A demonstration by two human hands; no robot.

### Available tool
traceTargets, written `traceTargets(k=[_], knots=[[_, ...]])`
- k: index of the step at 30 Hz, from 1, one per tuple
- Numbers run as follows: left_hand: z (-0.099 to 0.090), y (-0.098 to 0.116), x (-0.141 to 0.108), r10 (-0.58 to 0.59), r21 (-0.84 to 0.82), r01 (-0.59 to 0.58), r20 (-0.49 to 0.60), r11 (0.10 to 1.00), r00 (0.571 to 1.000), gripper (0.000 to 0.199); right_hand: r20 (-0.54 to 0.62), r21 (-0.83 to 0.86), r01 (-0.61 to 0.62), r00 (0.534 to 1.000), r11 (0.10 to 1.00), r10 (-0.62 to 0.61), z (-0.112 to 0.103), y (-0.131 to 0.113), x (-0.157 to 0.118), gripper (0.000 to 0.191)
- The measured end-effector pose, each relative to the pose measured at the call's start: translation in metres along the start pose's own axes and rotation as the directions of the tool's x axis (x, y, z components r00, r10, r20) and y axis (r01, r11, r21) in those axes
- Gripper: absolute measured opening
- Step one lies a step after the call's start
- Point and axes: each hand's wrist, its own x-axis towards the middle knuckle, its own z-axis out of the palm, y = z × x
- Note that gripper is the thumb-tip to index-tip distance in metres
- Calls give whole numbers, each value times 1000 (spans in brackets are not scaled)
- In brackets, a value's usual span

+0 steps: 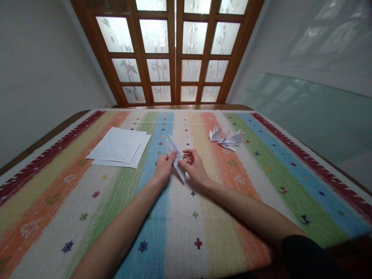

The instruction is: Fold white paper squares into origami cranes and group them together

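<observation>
A white sheet of paper folded into a long, narrow diamond (176,155) is held tilted above the middle of the tablecloth. My left hand (165,166) pinches its left edge between thumb and fingers. On the other side my right hand (194,164) grips the right edge, thumb in front and fingers curled behind. The paper's upper tip points away from me and its lower tip towards me. Several white folded paper cranes (226,138) rest close together at the right. To the left lies a small stack of flat white paper sheets (119,147).
A striped, patterned tablecloth (110,217) covers the table. Wooden doors with frosted glass panes (158,71) stand beyond the far edge. White walls (40,69) rise on both sides, with a pale glass panel (314,120) leaning at the right.
</observation>
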Motion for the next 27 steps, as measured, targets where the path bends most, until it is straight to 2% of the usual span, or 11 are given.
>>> traceTargets(k=[2,4,7,9,12,16,19,22,24,27], knots=[[1,-2,-1,25,36,-28,75,999,997,43,12,29,0,1000,1000,0,-2,2,2,39],[1,-2,-2,93,45,-98,95,994,991,43,36,56,-9,999,998,7,-4,4,2,36],[0,1,-5,190,44,-193,73,980,979,66,81,62,-15,997,998,10,-5,4,2,28],[-2,3,-6,233,78,-240,87,968,968,69,132,48,-11,991,999,5,-7,3,3,27],[-4,4,-7,310,163,-323,100,932,946,50,182,9,44,982,999,-45,-11,1,5,31],[-5,4,-6,407,259,-402,36,879,913,16,206,-75,189,963,979,-171,-17,2,5,45],[-4,5,-5,405,268,-398,34,877,914,14,242,-157,279,941,947,-237,-19,3,4,48],[-4,6,-5,362,246,-365,59,898,930,19,301,-223,325,920,919,-253,-20,3,5,27],[-6,5,-4,319,220,-328,74,919,945,21,284,-221,328,923,918,-261,-21,4,7,15],[-10,4,-2,242,132,-256,116,958,963,20,232,-178,305,937,936,-261,-22,6,10,10]])
